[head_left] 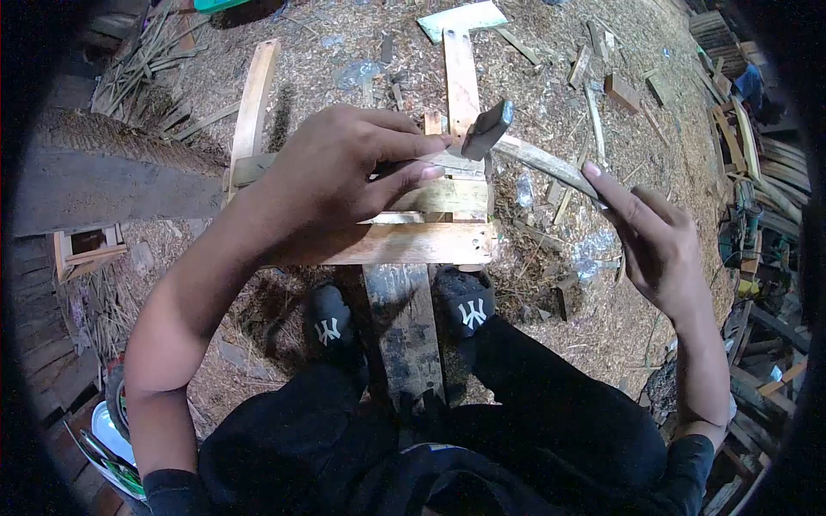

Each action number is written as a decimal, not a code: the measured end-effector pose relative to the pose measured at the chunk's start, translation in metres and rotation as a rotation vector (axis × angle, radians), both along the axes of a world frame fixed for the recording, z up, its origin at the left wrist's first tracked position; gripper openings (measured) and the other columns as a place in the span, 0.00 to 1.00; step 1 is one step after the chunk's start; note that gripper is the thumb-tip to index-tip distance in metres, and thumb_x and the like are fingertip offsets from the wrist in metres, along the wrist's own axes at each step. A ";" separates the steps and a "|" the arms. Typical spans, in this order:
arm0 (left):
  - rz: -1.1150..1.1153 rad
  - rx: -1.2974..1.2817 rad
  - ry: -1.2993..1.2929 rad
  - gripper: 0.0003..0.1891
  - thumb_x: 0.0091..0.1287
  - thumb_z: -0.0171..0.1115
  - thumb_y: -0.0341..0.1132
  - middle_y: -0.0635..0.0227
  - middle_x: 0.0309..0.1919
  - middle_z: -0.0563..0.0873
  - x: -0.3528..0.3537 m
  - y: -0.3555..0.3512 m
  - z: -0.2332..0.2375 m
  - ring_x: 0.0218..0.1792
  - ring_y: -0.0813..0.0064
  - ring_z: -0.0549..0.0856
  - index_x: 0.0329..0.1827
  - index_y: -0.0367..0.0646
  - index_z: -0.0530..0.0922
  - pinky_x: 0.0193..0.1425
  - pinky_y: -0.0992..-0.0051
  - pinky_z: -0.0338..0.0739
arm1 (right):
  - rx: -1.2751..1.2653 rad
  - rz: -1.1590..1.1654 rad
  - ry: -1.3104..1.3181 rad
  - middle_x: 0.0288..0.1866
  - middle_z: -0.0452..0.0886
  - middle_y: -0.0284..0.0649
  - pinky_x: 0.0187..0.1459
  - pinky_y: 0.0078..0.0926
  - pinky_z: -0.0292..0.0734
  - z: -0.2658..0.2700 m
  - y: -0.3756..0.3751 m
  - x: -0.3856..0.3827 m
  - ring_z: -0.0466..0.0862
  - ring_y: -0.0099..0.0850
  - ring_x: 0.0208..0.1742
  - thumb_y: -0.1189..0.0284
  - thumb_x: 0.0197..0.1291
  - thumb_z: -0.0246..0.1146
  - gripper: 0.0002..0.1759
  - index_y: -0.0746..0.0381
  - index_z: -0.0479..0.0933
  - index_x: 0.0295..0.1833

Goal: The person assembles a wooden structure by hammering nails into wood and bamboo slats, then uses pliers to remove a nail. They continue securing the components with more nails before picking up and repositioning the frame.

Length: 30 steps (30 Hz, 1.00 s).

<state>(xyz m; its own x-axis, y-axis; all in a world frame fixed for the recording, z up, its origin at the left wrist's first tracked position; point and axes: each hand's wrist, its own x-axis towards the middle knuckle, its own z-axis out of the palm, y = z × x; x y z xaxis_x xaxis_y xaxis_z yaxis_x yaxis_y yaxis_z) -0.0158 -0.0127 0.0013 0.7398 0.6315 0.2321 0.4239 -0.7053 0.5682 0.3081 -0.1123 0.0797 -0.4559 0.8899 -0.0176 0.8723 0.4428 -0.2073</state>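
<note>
My right hand is wrapped round the wooden handle of a hammer. The hammer's metal head is above the far right corner of a slatted wooden frame, close to my left fingertips. My left hand reaches over the frame, thumb and forefinger pinched together at that corner. Whatever lies between those fingertips is too small to make out. Two wooden legs stretch away from the frame, a left one and a right one. My left hand and forearm hide part of the slats.
A worn plank runs between my feet under the frame. Wood shavings and offcuts litter the ground. A thick beam stands at the left, above a small wooden box. Stacked timber lines the right side.
</note>
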 end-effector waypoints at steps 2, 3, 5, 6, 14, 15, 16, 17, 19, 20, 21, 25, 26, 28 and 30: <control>0.015 -0.005 0.001 0.13 0.72 0.65 0.42 0.61 0.41 0.91 0.000 -0.001 0.000 0.35 0.60 0.90 0.53 0.48 0.89 0.42 0.63 0.83 | 0.019 0.011 0.048 0.42 0.88 0.48 0.28 0.31 0.78 -0.005 0.002 0.001 0.83 0.32 0.28 0.84 0.62 0.66 0.33 0.54 0.76 0.73; 0.024 -0.013 0.005 0.13 0.72 0.65 0.42 0.61 0.41 0.91 -0.001 -0.002 0.000 0.35 0.60 0.90 0.53 0.47 0.89 0.42 0.63 0.83 | 0.187 0.020 0.203 0.36 0.84 0.46 0.27 0.35 0.75 -0.010 0.003 -0.003 0.80 0.32 0.25 0.83 0.62 0.67 0.33 0.51 0.77 0.73; 0.012 -0.011 0.008 0.13 0.72 0.65 0.42 0.61 0.41 0.91 -0.001 -0.002 -0.001 0.35 0.60 0.90 0.53 0.48 0.89 0.42 0.63 0.83 | 0.327 0.032 0.376 0.30 0.80 0.43 0.28 0.37 0.74 -0.022 0.002 -0.001 0.79 0.33 0.25 0.84 0.62 0.66 0.34 0.48 0.78 0.73; -0.002 -0.003 0.010 0.13 0.73 0.65 0.42 0.61 0.40 0.91 -0.001 0.000 0.000 0.35 0.61 0.90 0.53 0.48 0.89 0.42 0.63 0.83 | 0.330 0.032 0.376 0.30 0.80 0.43 0.28 0.37 0.74 -0.020 0.001 0.002 0.79 0.33 0.25 0.84 0.62 0.66 0.34 0.48 0.78 0.73; -0.001 -0.068 0.035 0.14 0.69 0.68 0.33 0.52 0.45 0.90 0.000 -0.002 0.005 0.45 0.55 0.91 0.54 0.37 0.87 0.51 0.66 0.85 | 0.277 0.013 0.343 0.39 0.86 0.49 0.35 0.32 0.79 -0.020 -0.003 0.005 0.83 0.34 0.31 0.85 0.65 0.64 0.31 0.53 0.77 0.73; 0.004 -0.084 0.046 0.14 0.69 0.68 0.33 0.52 0.45 0.90 0.000 -0.002 0.005 0.45 0.55 0.91 0.55 0.37 0.87 0.51 0.66 0.85 | 0.141 0.005 0.192 0.45 0.87 0.49 0.32 0.33 0.79 -0.014 -0.002 0.005 0.83 0.33 0.30 0.84 0.65 0.64 0.31 0.55 0.76 0.73; 0.002 -0.081 0.047 0.14 0.69 0.68 0.33 0.52 0.45 0.90 0.000 -0.001 0.004 0.45 0.55 0.91 0.55 0.37 0.87 0.51 0.66 0.85 | 0.004 -0.003 0.040 0.50 0.89 0.49 0.28 0.33 0.78 -0.011 -0.002 0.006 0.84 0.32 0.29 0.83 0.64 0.64 0.31 0.58 0.75 0.73; 0.008 -0.060 0.018 0.13 0.70 0.67 0.37 0.55 0.43 0.91 0.001 -0.001 0.001 0.41 0.57 0.90 0.53 0.41 0.88 0.48 0.64 0.84 | 0.006 -0.047 0.074 0.50 0.89 0.50 0.30 0.33 0.80 -0.011 -0.004 0.007 0.84 0.33 0.29 0.83 0.64 0.65 0.30 0.57 0.76 0.73; 0.011 -0.048 -0.010 0.13 0.72 0.65 0.41 0.58 0.41 0.91 0.001 -0.002 -0.002 0.37 0.58 0.90 0.52 0.44 0.89 0.44 0.62 0.84 | 0.188 -0.024 0.240 0.40 0.86 0.46 0.28 0.35 0.77 -0.016 -0.001 0.002 0.80 0.32 0.26 0.82 0.64 0.66 0.31 0.51 0.77 0.73; 0.013 -0.022 -0.021 0.13 0.72 0.65 0.41 0.58 0.41 0.91 0.000 -0.003 -0.002 0.37 0.58 0.90 0.52 0.44 0.89 0.44 0.62 0.84 | 0.380 -0.002 0.405 0.31 0.83 0.42 0.27 0.38 0.74 -0.019 0.000 0.000 0.76 0.30 0.23 0.81 0.63 0.67 0.33 0.46 0.78 0.72; 0.016 0.007 -0.032 0.13 0.72 0.66 0.41 0.58 0.40 0.91 0.001 -0.003 -0.001 0.37 0.59 0.90 0.51 0.44 0.89 0.44 0.62 0.84 | 0.387 0.037 0.389 0.34 0.85 0.42 0.31 0.36 0.79 -0.023 0.001 0.001 0.83 0.33 0.28 0.82 0.64 0.67 0.33 0.47 0.77 0.73; 0.018 -0.024 -0.014 0.13 0.72 0.66 0.41 0.58 0.40 0.91 0.001 -0.001 0.000 0.37 0.59 0.90 0.51 0.44 0.89 0.44 0.62 0.84 | -0.082 -0.101 0.059 0.56 0.87 0.53 0.43 0.35 0.86 -0.005 0.001 0.009 0.90 0.39 0.42 0.85 0.64 0.64 0.29 0.61 0.76 0.71; 0.012 -0.017 -0.030 0.13 0.72 0.66 0.41 0.58 0.39 0.91 0.001 -0.001 -0.002 0.36 0.58 0.90 0.51 0.43 0.89 0.43 0.62 0.84 | -0.085 -0.098 0.059 0.56 0.87 0.53 0.43 0.35 0.86 -0.006 0.001 0.008 0.90 0.39 0.42 0.85 0.64 0.64 0.29 0.61 0.76 0.71; 0.002 -0.013 -0.046 0.13 0.72 0.66 0.41 0.57 0.39 0.91 0.001 -0.002 -0.002 0.36 0.58 0.90 0.50 0.43 0.90 0.43 0.63 0.84 | 0.259 -0.074 0.368 0.34 0.85 0.42 0.31 0.38 0.78 -0.010 0.001 0.005 0.80 0.31 0.26 0.84 0.63 0.65 0.32 0.49 0.78 0.72; 0.023 -0.051 -0.029 0.13 0.71 0.67 0.41 0.57 0.40 0.91 0.002 -0.004 0.002 0.36 0.58 0.90 0.50 0.43 0.90 0.42 0.63 0.84 | 0.376 -0.002 0.365 0.34 0.85 0.42 0.32 0.37 0.78 -0.015 0.004 0.004 0.81 0.32 0.27 0.84 0.63 0.65 0.32 0.50 0.78 0.72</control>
